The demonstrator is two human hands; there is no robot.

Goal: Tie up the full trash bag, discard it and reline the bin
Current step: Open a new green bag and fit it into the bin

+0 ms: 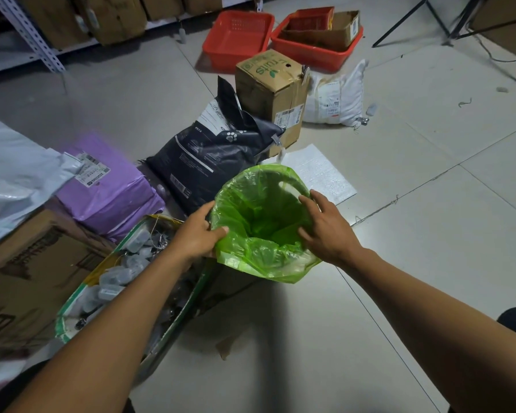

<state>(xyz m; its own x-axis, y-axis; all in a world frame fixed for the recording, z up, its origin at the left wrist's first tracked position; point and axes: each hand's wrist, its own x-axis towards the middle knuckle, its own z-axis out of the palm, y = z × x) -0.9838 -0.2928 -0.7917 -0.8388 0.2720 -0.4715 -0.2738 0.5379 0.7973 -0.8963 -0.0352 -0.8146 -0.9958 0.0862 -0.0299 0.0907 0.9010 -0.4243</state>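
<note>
Relining stage, near completion: green liner [259,234] sits inside the bin at centre, folded over its rim; left hand [195,234] pinches the left edge; right hand [325,231], fingers spread, presses the right edge; full bag not visible.

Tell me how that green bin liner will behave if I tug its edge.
The green liner looks thin and crinkled, so it will probably stretch or slip off the rim rather than hold shape. It appears empty, so likely very light. The left hand pinches its folded edge; the right hand rests opposite.
</note>
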